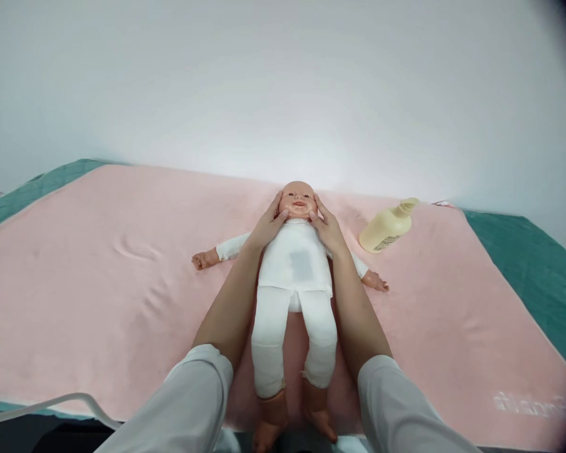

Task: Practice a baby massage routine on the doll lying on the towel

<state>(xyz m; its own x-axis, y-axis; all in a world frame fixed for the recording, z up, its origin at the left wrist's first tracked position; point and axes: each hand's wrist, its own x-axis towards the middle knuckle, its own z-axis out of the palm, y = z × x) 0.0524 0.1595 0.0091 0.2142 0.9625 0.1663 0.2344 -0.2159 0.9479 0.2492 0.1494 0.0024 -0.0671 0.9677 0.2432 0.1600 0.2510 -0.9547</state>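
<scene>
Head view of a baby doll [295, 264] lying on its back on a pink towel [99, 283], head toward the wall and feet toward the person, so that both arms can run up either side of the body; the doll is dressed in white, its arms spread out to the sides and its 2 bare feet at the near edge of the towel. The left hand [268, 225] and the right hand [327, 225] cup the doll's head from opposite sides, fingers extended and loosely open against the cheeks, thumbs resting near the chin; neither hand grips or lifts, the contact appearing to be a flat, even one that steadies the head between the palms. The towel covers a green sheet [538, 264] on the surface, probably as padding beneath the doll. A cream pump bottle [387, 228] lies tipped on its side on the towel, near the right hand but apart from it, within easy reach. White sleeves [188, 402] cover the person's upper arms, leaving the forearms bare.
</scene>
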